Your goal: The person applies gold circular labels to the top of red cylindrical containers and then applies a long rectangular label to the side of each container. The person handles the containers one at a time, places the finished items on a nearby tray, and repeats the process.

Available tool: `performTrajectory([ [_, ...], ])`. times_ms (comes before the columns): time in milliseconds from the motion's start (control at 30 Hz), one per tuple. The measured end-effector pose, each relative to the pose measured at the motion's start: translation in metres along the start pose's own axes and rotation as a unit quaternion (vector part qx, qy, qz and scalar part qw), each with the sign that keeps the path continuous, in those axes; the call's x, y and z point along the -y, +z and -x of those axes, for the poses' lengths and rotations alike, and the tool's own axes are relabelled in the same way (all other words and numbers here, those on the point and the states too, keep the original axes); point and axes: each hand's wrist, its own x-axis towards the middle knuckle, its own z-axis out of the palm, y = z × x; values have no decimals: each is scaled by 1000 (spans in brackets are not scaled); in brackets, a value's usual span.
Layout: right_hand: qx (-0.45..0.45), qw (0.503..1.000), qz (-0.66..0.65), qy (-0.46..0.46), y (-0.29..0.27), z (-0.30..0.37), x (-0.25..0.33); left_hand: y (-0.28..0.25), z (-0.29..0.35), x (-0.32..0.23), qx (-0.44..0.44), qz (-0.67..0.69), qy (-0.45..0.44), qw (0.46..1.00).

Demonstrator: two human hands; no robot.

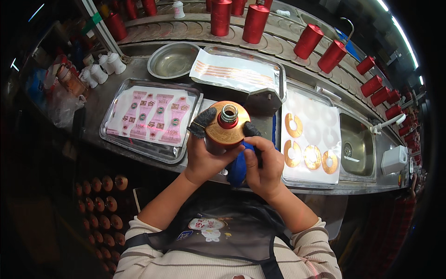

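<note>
A red bottle (pixel 227 124) with an uncapped threaded neck is held upright in front of me, at the counter's near edge. A gold ring-shaped label (pixel 226 135) lies around its shoulder. My left hand (pixel 200 156) wraps the bottle from the left, a black fingertip cover resting on the shoulder. On the other side my right hand (pixel 265 166) has its fingers bent against the bottle, and a black-covered fingertip touches the label's right edge. Just below the bottle, partly hidden by my right hand, is a blue object (pixel 237 171) that looks like cloth.
A tray (pixel 108 126) with pink printed labels stands left. Behind are a metal bowl (pixel 173 61) and a tray with gold strips (pixel 232 72). On the right lie a sheet of gold ring labels (pixel 312 157) and a sink (pixel 357 149). Red bottles (pixel 255 23) line the conveyor (pixel 186 30).
</note>
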Motion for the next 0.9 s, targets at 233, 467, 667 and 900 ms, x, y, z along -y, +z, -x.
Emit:
performTrajectory([
  [233, 126, 981, -139, 57, -8, -53, -23, -12, -4, -3, 77, 19, -70, 994],
  [467, 271, 949, -152, 52, -10, -100, -33, -8, -9, -4, 96, 75, -70, 990],
  [667, 139, 979, -103, 111, -11, -83, -53, -12, -15, 2, 125, 76, -58, 988],
  [900, 116, 968, -33, 219, -64, 7, -17, -23, -43, -43, 15, 69, -73, 995],
])
